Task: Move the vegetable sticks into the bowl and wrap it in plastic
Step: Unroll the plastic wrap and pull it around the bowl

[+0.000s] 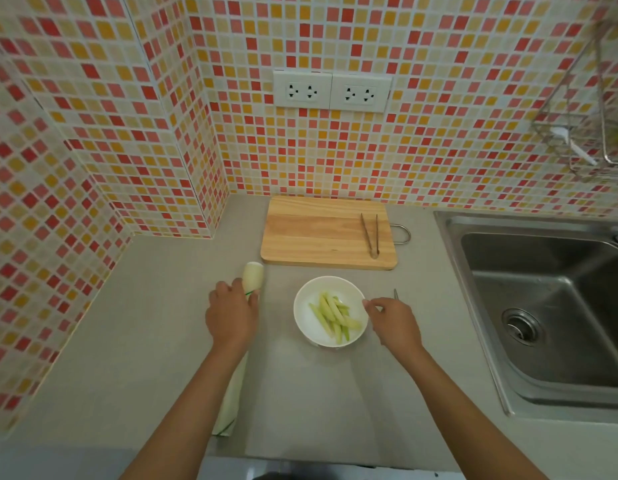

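Note:
A white bowl (302, 327) stands on the grey counter below the cutting board, with several pale green vegetable sticks (335, 317) lying in it. A long roll of plastic wrap (253, 275) lies left of the bowl, running toward me. My left hand (231, 317) grips its far part. A faint clear film (300, 393) spreads from the roll to the right, across the bowl's area; whether it passes over the bowl I cannot tell. My right hand (392, 322) pinches the film's edge at the bowl's right rim.
A wooden cutting board (318, 233) lies behind the bowl with metal tongs (369, 235) on its right side. A thin metal tip (396, 293) pokes out behind my right hand. A steel sink (550, 306) fills the right. Tiled walls close the left and back.

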Available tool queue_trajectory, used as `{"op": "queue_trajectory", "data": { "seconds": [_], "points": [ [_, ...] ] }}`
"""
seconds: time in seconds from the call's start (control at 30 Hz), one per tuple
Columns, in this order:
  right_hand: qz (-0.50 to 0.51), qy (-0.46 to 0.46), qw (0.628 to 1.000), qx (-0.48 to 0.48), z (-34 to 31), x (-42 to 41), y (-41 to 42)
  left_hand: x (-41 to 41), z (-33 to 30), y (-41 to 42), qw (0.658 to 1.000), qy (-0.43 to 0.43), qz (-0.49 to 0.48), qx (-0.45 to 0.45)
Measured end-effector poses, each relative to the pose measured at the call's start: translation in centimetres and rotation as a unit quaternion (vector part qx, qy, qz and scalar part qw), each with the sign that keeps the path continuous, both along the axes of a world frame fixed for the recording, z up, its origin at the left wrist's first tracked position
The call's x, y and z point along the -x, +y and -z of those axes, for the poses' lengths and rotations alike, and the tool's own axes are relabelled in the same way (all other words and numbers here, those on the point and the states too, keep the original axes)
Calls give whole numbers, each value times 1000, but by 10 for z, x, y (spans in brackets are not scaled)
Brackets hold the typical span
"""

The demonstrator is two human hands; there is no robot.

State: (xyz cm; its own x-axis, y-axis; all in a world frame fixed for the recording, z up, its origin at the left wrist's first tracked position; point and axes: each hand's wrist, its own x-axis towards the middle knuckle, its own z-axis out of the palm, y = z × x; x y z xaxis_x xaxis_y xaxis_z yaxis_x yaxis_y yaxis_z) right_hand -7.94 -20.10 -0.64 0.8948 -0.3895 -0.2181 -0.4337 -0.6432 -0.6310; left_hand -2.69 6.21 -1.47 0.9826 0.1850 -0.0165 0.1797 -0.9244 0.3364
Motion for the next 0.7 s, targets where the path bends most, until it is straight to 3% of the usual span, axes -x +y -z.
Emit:
{"op": "queue_trajectory", "data": {
  "seconds": [0.1,0.2,0.3,0.53,0.7],
  "points": [
    [5,-21,1000,-3,1,1,-2,1,13,14,995,87,-32,-41],
    [0,-20,1000,0,1,4,1,1,27,23,989,144,-30,23],
    [2,-19,1000,-9,1,5,3,0,31,25,987,130,-8,94],
    [24,-16,999,40,-1,5,6,5,26,20,992,104,13,75],
    [61,-84,990,94,-20,-2,13,6,16,22,974,50,30,220]
  ]
}}
